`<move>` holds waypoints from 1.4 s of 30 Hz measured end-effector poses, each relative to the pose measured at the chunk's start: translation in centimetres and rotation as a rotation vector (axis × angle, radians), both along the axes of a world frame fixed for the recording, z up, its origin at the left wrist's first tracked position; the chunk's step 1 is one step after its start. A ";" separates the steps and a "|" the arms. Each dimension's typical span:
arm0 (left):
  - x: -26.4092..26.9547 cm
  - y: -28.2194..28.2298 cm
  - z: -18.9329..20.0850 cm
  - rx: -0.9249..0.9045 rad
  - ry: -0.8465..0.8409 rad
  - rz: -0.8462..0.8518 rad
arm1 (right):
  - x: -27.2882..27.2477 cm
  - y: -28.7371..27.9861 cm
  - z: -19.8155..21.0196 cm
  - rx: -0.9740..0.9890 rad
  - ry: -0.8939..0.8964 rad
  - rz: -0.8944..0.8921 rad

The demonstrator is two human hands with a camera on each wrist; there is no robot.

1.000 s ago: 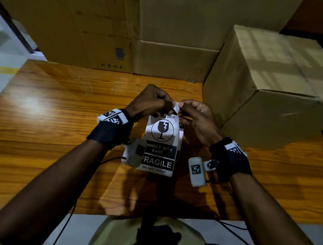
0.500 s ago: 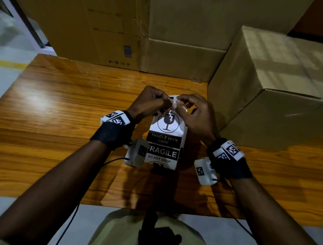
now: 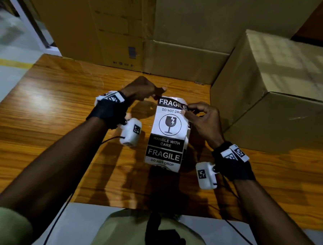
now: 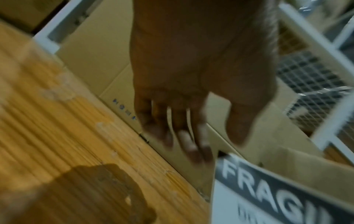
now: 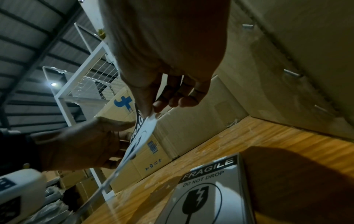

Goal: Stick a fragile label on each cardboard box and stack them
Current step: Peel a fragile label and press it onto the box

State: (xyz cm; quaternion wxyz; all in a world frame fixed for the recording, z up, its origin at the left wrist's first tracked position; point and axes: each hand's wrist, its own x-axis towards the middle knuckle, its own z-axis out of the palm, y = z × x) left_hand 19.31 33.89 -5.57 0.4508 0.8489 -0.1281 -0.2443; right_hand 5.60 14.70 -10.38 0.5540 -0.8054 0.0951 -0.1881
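The strip of fragile labels (image 3: 166,135) is held above the wooden table (image 3: 50,120), between the two hands, printed side up.

Right hand (image 3: 203,120): thumb and forefinger pinch the top right corner of the strip, at the end of the upper "FRAGILE" band. The remaining fingers (image 5: 184,97) are curled loosely beside the pinch and hold nothing. In the right wrist view the sheet bends away below the thumb.

Left hand (image 3: 140,89): the fingers are curled, with the tips at the top left corner of the strip. The head view suggests a pinch on that corner. The left wrist view is blurred, and there the fingers (image 4: 184,136) appear just apart from the label edge, so the grasp cannot be told with certainty.

A closed cardboard box (image 3: 271,90) stands on the table just right of the right hand's knuckles. Larger cardboard boxes (image 3: 124,26) stand beyond the fingertips of both hands, along the far edge of the table.
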 end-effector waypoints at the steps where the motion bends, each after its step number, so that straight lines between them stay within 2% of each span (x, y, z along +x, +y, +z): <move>1: 0.3 -0.2 0.4 0.040 0.055 -0.061 | 0.0 0.0 0.1 0.017 0.004 0.009; 3: 0.7 -0.4 1.2 0.069 0.113 -0.159 | -0.1 -0.1 0.3 0.030 0.010 0.032; 8: 1.8 -1.3 2.7 0.143 0.124 -0.385 | -0.1 -0.5 0.8 0.023 0.023 0.064; 13: 2.8 -1.8 2.5 0.190 0.106 -0.457 | -0.6 -1.2 1.0 -0.014 0.020 0.098; 21: 1.4 -2.8 3.2 0.092 0.154 -0.681 | -1.4 -2.0 1.0 -0.035 0.015 0.066; 29: 3.4 -4.6 1.2 0.118 0.019 -0.621 | -2.0 -2.3 1.5 -0.047 0.006 0.123; 33: 5.4 -4.2 -0.7 0.200 -0.101 -0.611 | -3.1 -2.7 2.1 0.021 -0.018 0.161; 36: 6.6 -3.8 -2.5 0.256 -0.175 -0.597 | -4.3 -2.9 3.1 0.093 -0.027 0.126; 42: 7.1 -3.8 -5.2 0.470 -0.406 -0.575 | -5.9 -3.1 5.5 0.304 -0.171 -0.053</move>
